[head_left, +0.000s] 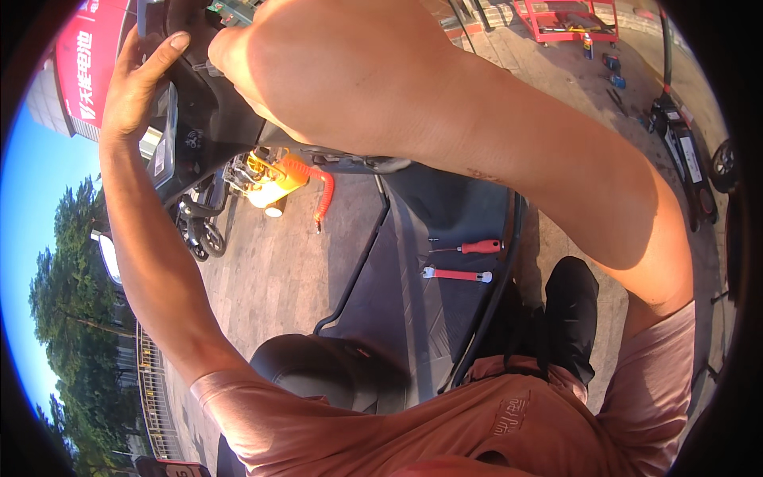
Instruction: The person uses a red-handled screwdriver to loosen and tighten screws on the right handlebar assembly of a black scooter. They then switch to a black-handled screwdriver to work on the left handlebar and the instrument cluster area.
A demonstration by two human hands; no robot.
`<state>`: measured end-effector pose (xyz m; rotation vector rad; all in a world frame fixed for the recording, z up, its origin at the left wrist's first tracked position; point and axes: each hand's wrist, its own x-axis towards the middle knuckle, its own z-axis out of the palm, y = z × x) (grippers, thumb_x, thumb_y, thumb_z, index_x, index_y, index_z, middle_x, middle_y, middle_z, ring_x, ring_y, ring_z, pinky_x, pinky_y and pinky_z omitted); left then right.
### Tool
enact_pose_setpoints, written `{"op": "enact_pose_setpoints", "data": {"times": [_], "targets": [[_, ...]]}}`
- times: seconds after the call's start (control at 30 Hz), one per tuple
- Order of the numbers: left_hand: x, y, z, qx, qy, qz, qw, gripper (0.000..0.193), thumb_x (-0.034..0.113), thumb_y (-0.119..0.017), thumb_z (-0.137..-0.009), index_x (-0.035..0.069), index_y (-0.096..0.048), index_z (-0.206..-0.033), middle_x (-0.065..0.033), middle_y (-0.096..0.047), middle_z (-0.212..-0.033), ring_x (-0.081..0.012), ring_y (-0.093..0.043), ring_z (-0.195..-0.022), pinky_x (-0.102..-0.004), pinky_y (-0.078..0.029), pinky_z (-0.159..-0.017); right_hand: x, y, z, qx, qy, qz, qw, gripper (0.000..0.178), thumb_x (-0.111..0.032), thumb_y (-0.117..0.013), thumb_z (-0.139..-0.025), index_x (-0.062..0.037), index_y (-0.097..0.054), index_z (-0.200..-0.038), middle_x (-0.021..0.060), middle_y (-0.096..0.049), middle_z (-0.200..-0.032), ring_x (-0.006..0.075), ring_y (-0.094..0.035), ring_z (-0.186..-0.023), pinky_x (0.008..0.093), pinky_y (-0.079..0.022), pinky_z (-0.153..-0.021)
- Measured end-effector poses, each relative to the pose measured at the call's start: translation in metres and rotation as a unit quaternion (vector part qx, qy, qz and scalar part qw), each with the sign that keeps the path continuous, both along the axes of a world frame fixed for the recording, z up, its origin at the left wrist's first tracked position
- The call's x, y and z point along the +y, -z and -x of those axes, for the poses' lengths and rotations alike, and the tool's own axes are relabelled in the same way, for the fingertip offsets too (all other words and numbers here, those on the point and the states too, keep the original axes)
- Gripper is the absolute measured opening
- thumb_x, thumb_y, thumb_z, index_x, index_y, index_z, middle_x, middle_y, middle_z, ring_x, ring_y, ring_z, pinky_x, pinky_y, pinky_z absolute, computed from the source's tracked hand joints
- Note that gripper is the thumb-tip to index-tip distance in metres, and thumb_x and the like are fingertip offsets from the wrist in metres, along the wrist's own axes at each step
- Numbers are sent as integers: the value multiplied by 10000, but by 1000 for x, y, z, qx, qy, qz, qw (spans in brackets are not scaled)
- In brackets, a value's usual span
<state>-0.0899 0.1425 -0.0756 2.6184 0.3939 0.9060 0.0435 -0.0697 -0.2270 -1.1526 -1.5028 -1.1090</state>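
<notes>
A scooter's dark front panel point(195, 119) stands at the upper left, with both of my hands at its top. My left hand point(135, 91) grips the panel's left edge, the thumb on the near side and most fingers hidden behind it. Across the panel's right side my right hand point(266, 63) is bent inward with curled fingers; its fingertips and anything in them are hidden. On the dark footboard point(373, 310) below lie a red-handled screwdriver point(480, 247) and a red bar with metal ends point(458, 275). A tiny metal piece point(433, 238) rests beside the screwdriver.
The scooter's black seat point(306, 367) is close to my body. Beyond the footboard stands a yellow machine point(274, 184) with a red coiled hose point(327, 195). At the far right are a red tool cart point(548, 33) and a black floor jack point(685, 151).
</notes>
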Motion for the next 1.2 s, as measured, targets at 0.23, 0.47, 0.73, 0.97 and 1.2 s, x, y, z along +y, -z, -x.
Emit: {"op": "enact_pose_setpoints", "data": {"times": [0.23, 0.47, 0.73, 0.97, 1.2], "targets": [[5, 9, 3, -27, 73, 14, 997, 829, 196, -725, -900, 48, -193, -1518, -162, -539, -1352, -248, -562, -1202, -365, -458, -1021, -16, -12, -1, -41, -7, 25, 999, 142, -71, -650, -741, 15, -668, -853, 161, -687, -737, 293, -705, -689, 361, -554, -596], [10, 7, 0, -50, 66, 18, 996, 896, 245, -808, -833, 37, -244, -1497, -131, -565, -1308, -232, -540, -1218, -370, -392, -1073, 12, -4, -55, 140, -243, 149, 948, 270, -51, -581, -857, 22, -667, -1102, 241, -691, -942, 392, -677, -876, 435, -530, -788], [3, 7, 0, -23, 97, 0, 995, 775, 174, -824, -809, 48, -400, -1446, -94, -652, -1163, -187, -615, -1073, -335, -456, -998, 10, 3, -43, 119, -217, 112, 962, 265, -62, -551, -873, 24, -655, -1102, 225, -698, -903, 373, -689, -838, 449, -534, -766], [5, 2, 0, 3, 94, -23, 995, 610, 156, -819, -801, 33, -520, -1318, -82, -659, -1095, -173, -626, -1022, -317, -482, -949, -37, -5, -16, 49, -89, 189, 977, 134, -40, -524, -877, 72, -576, -930, 196, -637, -671, 357, -677, -651, 439, -526, -552], [7, 3, -1, -18, 80, -33, 996, 647, 170, -834, -788, 40, -517, -1336, -48, -656, -1017, -145, -622, -969, -298, -489, -887, -8, -16, 4, 65, 49, 241, 967, 125, -28, -550, -844, 81, -584, -896, 209, -653, -695, 349, -689, -667, 433, -538, -550]]}}
